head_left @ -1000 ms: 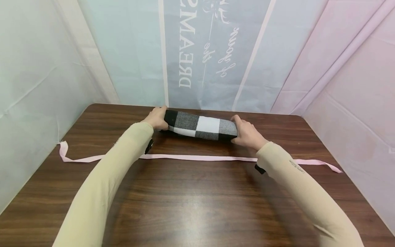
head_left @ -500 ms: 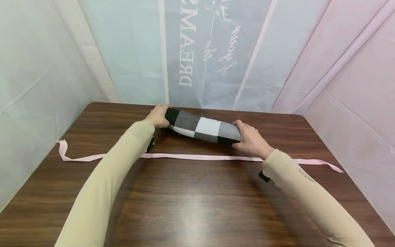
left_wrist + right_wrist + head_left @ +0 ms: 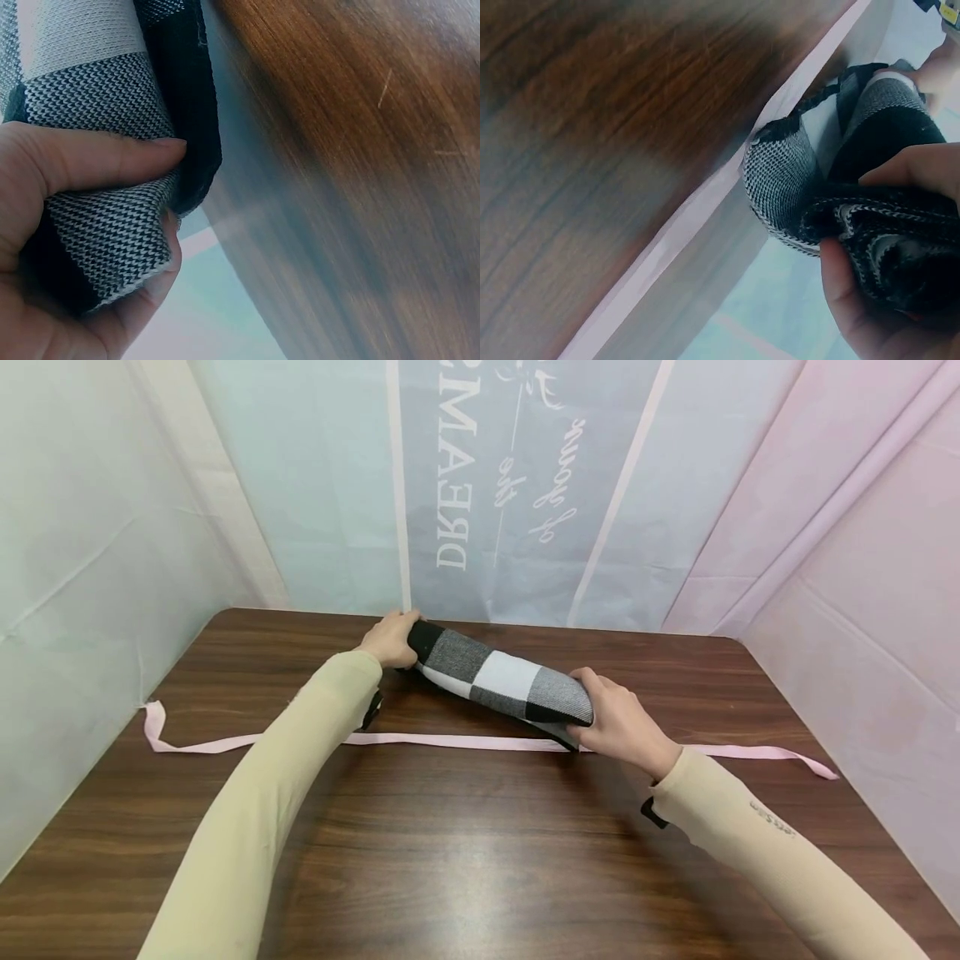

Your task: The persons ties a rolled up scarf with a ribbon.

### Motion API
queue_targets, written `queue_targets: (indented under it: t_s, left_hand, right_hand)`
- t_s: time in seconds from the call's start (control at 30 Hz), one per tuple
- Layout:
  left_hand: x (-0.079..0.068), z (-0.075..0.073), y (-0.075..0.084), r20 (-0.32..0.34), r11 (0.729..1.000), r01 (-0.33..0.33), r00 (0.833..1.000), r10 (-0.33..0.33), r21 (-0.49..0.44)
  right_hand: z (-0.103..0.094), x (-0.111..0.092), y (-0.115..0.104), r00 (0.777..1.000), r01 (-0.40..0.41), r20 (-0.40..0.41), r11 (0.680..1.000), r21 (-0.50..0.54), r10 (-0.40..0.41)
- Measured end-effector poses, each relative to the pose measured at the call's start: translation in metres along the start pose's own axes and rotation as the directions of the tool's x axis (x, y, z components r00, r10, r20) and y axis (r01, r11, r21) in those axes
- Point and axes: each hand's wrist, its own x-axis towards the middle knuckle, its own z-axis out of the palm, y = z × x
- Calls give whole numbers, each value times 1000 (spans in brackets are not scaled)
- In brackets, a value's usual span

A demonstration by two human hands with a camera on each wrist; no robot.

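A black, white and grey checked knit cloth, rolled up, lies slantwise toward the back of the table. My left hand grips its far left end; in the left wrist view the thumb lies across the roll with fingers curled beneath. My right hand grips the nearer right end, where the right wrist view shows the coiled layers between thumb and fingers. A loose flap hangs out from under the roll and overlaps a pink ribbon stretched across the table.
The ribbon runs nearly the table's whole width, its left end twisted near the left edge. Fabric curtains, the rear one with white lettering, stand behind and beside the brown wooden table.
The roll's right end has swung toward me and down to the right with my right hand, tilting the roll. A flap now shows below it. My left hand has shifted slightly right.
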Motion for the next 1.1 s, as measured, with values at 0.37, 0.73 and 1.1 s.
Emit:
queue_targets:
  t_s: [0.37, 0.73, 1.1]
  left_hand:
    - [3, -1, -1, -25, 1000, -4, 1000, 4, -4]
    - [6, 0, -4, -28, 998, -39, 999, 40, 42]
    - [14, 0, -3, -3, 990, -123, 992, 123, 72]
  right_hand:
    - [-8, -11, -18, 993, 91, -73, 996, -8, -91]
    - [-6, -25, -45, 984, 141, -112, 990, -9, -141]
    - [-1, -39, -62, 969, 201, -138, 978, -48, -206]
